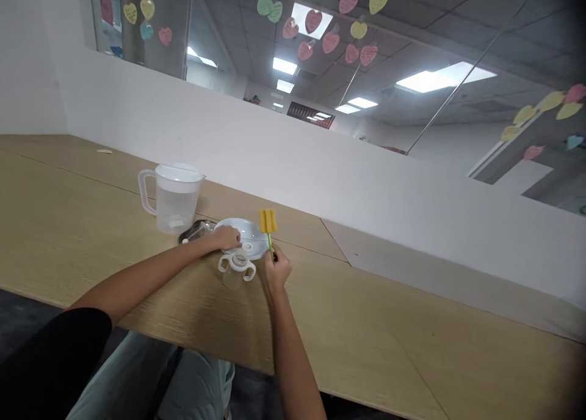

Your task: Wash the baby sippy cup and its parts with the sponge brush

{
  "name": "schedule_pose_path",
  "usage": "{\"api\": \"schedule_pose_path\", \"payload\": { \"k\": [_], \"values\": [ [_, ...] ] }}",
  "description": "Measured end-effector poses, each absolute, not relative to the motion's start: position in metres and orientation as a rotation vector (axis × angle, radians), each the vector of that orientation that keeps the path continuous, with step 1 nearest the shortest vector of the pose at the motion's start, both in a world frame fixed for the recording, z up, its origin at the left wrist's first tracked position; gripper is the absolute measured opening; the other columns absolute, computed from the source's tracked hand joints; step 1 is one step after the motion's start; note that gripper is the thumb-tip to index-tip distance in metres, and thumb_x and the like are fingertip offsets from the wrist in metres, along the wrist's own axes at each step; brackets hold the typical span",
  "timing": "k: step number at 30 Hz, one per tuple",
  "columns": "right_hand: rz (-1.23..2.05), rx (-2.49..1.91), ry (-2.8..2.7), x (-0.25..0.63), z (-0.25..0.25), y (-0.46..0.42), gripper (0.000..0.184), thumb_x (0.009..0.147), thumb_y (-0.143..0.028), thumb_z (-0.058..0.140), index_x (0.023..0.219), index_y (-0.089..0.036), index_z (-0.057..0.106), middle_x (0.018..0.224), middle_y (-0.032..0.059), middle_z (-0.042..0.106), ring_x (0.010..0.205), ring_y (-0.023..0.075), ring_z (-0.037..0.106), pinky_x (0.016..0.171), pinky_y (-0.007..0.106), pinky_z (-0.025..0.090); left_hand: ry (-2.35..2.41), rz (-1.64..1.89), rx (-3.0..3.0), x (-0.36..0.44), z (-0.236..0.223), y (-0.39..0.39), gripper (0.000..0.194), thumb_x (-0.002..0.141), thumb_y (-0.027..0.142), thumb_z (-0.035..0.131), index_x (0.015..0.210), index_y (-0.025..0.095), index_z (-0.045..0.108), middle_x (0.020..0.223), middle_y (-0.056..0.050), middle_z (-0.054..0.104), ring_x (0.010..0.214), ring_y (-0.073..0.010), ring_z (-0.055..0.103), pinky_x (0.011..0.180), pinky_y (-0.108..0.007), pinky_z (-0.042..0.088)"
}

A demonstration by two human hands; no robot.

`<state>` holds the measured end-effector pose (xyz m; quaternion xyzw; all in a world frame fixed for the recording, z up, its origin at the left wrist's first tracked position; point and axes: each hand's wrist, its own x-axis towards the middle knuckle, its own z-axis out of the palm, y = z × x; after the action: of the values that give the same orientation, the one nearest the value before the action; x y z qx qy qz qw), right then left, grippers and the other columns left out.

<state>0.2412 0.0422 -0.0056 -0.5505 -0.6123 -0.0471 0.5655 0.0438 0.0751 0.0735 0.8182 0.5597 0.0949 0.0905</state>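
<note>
Learner: What did the right hand hold?

Helper: It held a bottle brush with a thin green handle. Its fingers were closed firmly around the lower part of this handle, and the yellow sponge head stood above the hand, a little tilted, just beside the dish.

Learner: Which dish, and what did the left hand do?

Helper: It was a shallow white dish, and the left hand lay over its near edge. I cannot tell if those fingers gripped something or only rested there, because the hand covered that part.

Learner: Where was the baby bottle?

Helper: It stood on the wooden table between the two hands, just in front of the dish, and neither hand seemed to touch it. It was clear, with two white handles and a white collar.

Learner: What else stood near?

Helper: A plastic jug with a white lid stood behind the left hand, and a metal tray lay just beside the dish.
</note>
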Motion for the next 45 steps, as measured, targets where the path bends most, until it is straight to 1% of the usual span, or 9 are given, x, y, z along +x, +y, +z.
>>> {"api": "schedule_pose_path", "payload": {
  "k": [3,6,12,16,20,28,36,40,45],
  "values": [
    [-0.135,-1.312,-1.44,0.243,-0.006,0.042,0.045,0.082,-0.036,0.041,0.099,-0.012,0.075,0.066,0.0067,0.069,0.054,0.0155,0.052,0.057,0.025,0.037,1.708,0.233,2.388,0.054,0.066,0.079,0.025,0.069,0.035,0.073,0.083,0.015,0.072,0.094,-0.015,0.073,0.092,-0.0313,0.068,0.077,-0.035,0.05],
    [-0.146,-1.323,-1.434,0.244,-0.005,0.042,0.045,0.082,-0.037,0.041,0.1,-0.012,0.075,0.064,0.0057,0.068,0.055,0.0155,0.052,0.058,0.024,0.038,1.733,0.271,2.371,0.051,0.069,0.083,0.028,0.067,0.039,0.075,0.08,0.015,0.069,0.091,-0.015,0.072,0.089,-0.0312,0.068,0.074,-0.034,0.049],
    [-0.131,-1.265,-1.507,0.242,-0.006,0.042,0.042,0.081,-0.033,0.043,0.1,-0.013,0.075,0.073,0.0065,0.07,0.058,0.0149,0.055,0.061,0.024,0.041,1.732,0.563,2.449,0.034,0.101,0.081,0.032,0.08,0.035,0.062,0.106,0.018,0.055,0.091,-0.008,0.069,0.088,-0.0245,0.066,0.075,-0.031,0.046],
    [-0.202,-1.202,-1.609,0.24,-0.008,0.043,0.039,0.081,-0.031,0.044,0.096,-0.013,0.076,0.064,0.0053,0.067,0.055,0.0138,0.053,0.058,0.023,0.041,1.553,0.908,2.461,0.03,0.12,0.078,0.049,0.073,0.026,0.067,0.115,0.018,0.044,0.076,0.0,0.063,0.073,-0.0201,0.064,0.065,-0.027,0.045],
    [-0.271,-1.155,-1.615,0.243,-0.009,0.044,0.039,0.083,-0.03,0.044,0.095,-0.012,0.076,0.065,0.0067,0.067,0.056,0.0145,0.055,0.057,0.024,0.041,1.319,1.135,2.464,0.028,0.128,0.076,0.056,0.067,0.021,0.068,0.116,0.02,0.043,0.077,0.004,0.06,0.069,-0.0159,0.063,0.063,-0.025,0.046],
    [-0.338,-1.147,-1.69,0.242,-0.013,0.046,0.036,0.082,-0.025,0.044,0.092,-0.014,0.076,0.058,0.0041,0.062,0.053,0.0133,0.051,0.054,0.023,0.038,1.203,1.252,2.513,0.026,0.135,0.062,0.023,0.072,0.031,0.065,0.091,0.016,0.062,0.091,-0.004,0.067,0.078,-0.016,0.061,0.074,-0.027,0.049],
    [-0.438,-1.129,-1.647,0.241,-0.015,0.047,0.036,0.082,-0.023,0.043,0.093,-0.013,0.076,0.056,0.0036,0.059,0.054,0.0123,0.049,0.055,0.022,0.038,1.262,1.124,2.384,0.027,0.135,0.062,0.037,0.075,0.047,0.064,0.09,0.013,0.067,0.083,-0.006,0.068,0.075,-0.0172,0.06,0.068,-0.027,0.046],
    [-0.464,-1.097,-1.649,0.241,-0.014,0.046,0.035,0.084,-0.023,0.044,0.094,-0.012,0.076,0.055,0.0033,0.059,0.053,0.012,0.05,0.055,0.022,0.038,1.219,1.123,2.305,0.027,0.128,0.065,0.052,0.083,0.061,0.049,0.075,0.013,0.065,0.065,-0.004,0.064,0.064,-0.0154,0.057,0.061,-0.025,0.042],
    [-0.487,-1.014,-1.668,0.238,-0.011,0.043,0.034,0.085,-0.022,0.044,0.093,-0.012,0.076,0.054,0.0037,0.058,0.052,0.0125,0.05,0.054,0.023,0.037,1.253,1.164,2.093,0.031,0.121,0.064,0.063,0.088,0.066,0.033,0.062,0.015,0.059,0.051,-0.002,0.057,0.055,-0.0142,0.057,0.06,-0.025,0.042]
  ]
}}
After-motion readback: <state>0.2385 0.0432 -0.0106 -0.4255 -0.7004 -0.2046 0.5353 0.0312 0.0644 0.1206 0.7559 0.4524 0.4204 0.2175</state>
